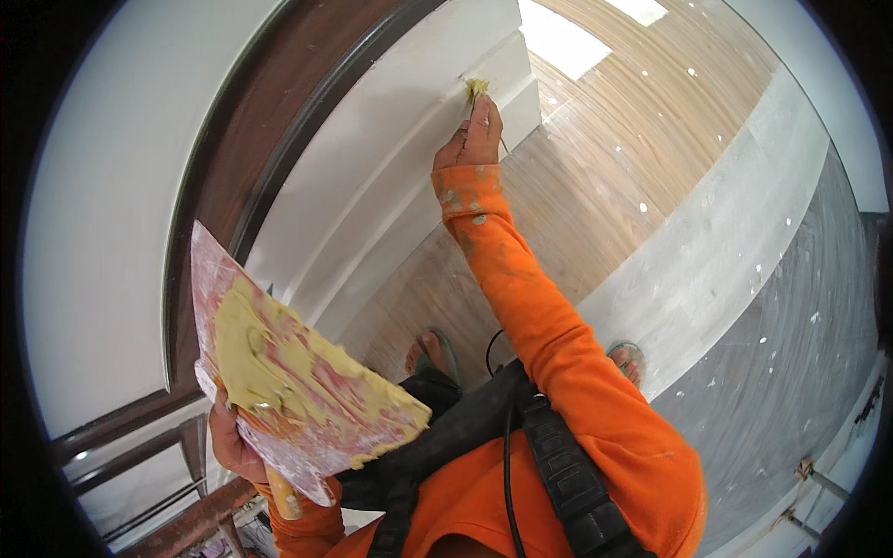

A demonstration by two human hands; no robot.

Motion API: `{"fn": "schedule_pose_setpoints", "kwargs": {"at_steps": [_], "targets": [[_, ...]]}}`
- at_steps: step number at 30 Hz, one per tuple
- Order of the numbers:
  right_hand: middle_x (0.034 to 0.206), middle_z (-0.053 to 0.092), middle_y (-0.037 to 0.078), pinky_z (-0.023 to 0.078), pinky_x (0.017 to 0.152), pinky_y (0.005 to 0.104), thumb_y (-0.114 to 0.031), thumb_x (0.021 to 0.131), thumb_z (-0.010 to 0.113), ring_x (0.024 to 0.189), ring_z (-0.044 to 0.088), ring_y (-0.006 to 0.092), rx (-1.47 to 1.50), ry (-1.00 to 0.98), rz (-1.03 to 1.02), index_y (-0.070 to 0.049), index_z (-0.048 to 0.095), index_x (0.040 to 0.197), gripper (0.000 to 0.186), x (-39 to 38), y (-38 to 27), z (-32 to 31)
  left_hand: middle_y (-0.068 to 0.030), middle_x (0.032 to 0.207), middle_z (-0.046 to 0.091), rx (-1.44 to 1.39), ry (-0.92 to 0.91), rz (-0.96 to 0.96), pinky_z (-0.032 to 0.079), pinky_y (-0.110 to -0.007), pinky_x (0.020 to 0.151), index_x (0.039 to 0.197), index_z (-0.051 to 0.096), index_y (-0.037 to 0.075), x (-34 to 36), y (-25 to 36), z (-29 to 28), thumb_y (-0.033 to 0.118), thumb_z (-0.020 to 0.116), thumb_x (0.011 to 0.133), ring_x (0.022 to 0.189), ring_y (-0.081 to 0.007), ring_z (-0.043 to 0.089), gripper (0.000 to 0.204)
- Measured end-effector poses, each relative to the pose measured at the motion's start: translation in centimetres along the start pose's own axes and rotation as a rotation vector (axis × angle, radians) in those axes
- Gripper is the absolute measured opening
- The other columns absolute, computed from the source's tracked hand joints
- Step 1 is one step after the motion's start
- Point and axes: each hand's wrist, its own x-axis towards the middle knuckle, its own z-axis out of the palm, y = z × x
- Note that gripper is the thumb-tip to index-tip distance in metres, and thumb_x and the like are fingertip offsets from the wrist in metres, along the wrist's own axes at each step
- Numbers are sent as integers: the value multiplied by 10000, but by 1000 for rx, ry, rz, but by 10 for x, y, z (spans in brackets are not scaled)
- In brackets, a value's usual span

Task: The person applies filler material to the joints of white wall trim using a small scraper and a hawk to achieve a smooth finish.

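Left hand (228, 435) has a grip on the board (210, 268), long axis slanting down to the right, yellow paste (256, 339) on top. Up and right of it, the right hand (478, 133) pinches some thin tool (473, 108) with a yellow dab (477, 86), right by the white wall's (409, 60) end edge, wood floor (619, 177) giving it room rightward.

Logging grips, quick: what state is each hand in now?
Left hand: holding a paste-smeared board, grip partly hidden.
Right hand: closed on a small tool, mostly hidden.
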Motion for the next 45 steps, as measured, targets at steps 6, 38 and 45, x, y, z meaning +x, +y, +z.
{"fn": "schedule_pose_setpoints", "kwargs": {"at_steps": [6,38,45], "targets": [[1298,314,324,268,1005,507,51,723,426,1191,349,456,-204,-12,-68,121,333,1248,537,-8,6,18,-189,1123,559,54,-94,-117,499,-383,841,1170,479,-51,13,-8,-30,267,409,861,959,-261,597,448],[652,589,55,445,532,253,-133,823,444,530,530,116,215,-118,935,-133,600,1131,345,52,-49,-60,-199,1147,545,-77,-92,-211,485,-399,868,1190,459,-58,9,-21,6,236,395,865,998,-271,582,442],[739,630,87,472,571,275,-151,836,444,569,576,149,135,-146,877,-135,583,1149,342,46,-48,-49,-194,1139,552,-40,-104,-186,485,-395,864,1183,466,-58,10,-19,-4,236,406,865,996,-265,582,437]]}}
